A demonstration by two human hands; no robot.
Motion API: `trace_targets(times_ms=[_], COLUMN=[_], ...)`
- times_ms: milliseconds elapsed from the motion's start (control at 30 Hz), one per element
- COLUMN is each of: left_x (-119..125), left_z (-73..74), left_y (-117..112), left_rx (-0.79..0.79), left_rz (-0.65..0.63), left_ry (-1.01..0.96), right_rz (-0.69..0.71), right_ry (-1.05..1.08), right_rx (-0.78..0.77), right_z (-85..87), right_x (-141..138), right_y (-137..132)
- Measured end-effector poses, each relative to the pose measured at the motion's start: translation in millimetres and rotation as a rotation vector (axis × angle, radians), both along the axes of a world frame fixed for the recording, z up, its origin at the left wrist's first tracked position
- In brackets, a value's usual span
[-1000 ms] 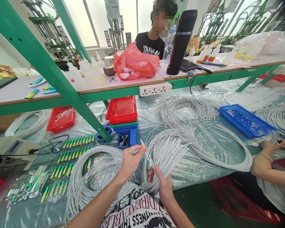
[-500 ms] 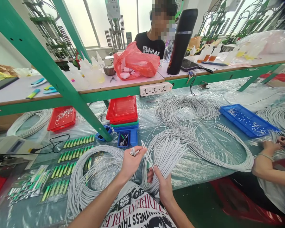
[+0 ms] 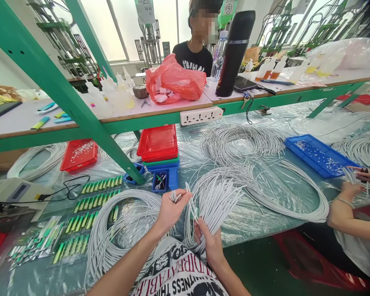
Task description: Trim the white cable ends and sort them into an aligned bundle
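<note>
Cable bundle (image 3: 220, 203) at worktop's (image 3: 259, 226) near edge. I judge it light, springy, smooth enough to slip; best hold just below fanned ends (image 3: 230, 187). I see right hand (image 3: 213, 244) grasping bundle, left hand (image 3: 170, 210) pinching few strand tips (image 3: 188, 188).

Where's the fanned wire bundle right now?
In the head view, the wire bundle is just right of and below centre, held in the right hand, with the left hand close on its left.
</note>
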State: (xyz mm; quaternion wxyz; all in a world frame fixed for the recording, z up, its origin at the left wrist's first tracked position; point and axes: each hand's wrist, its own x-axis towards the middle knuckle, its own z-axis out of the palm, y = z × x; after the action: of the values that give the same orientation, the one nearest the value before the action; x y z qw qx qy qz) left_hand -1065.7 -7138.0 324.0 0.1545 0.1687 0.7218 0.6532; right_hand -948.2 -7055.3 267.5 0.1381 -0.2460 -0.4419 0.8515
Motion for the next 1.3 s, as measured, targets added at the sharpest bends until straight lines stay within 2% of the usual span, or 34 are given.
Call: trace_targets(times_ms=[133, 367, 567, 767, 1067, 1300], left_x=[-4, -10, -9, -7, -4, 6], left_z=[0.2, 6.1, 4.5, 4.3, 2.9, -4.8], left_y=[1, 3, 3, 3, 4, 16], left_rx=[0.02, 0.036, 0.023, 0.03, 0.092, 0.209], left_rz=[-0.042, -0.021, 0.016, 0.033, 0.01, 0.044], left_ry=[-0.049, -0.023, -0.007, -0.013, -0.04, -0.188], right_rz=[0.004, 0.014, 0.008, 0.032, 0.013, 0.08], right_ry=[0.025, 0.022, -0.017, -0.037, 0.0, 0.001], right_rx=[-0.008, -0.009, 0.061, 0.063, -0.008, 0.052], right_z=[-4.4, -3.9, 4.4, 10.5, -0.9, -1.6], right_x=[1, 1, 1, 2, 1, 1], right_y=[1, 3, 2, 1, -3, -6])
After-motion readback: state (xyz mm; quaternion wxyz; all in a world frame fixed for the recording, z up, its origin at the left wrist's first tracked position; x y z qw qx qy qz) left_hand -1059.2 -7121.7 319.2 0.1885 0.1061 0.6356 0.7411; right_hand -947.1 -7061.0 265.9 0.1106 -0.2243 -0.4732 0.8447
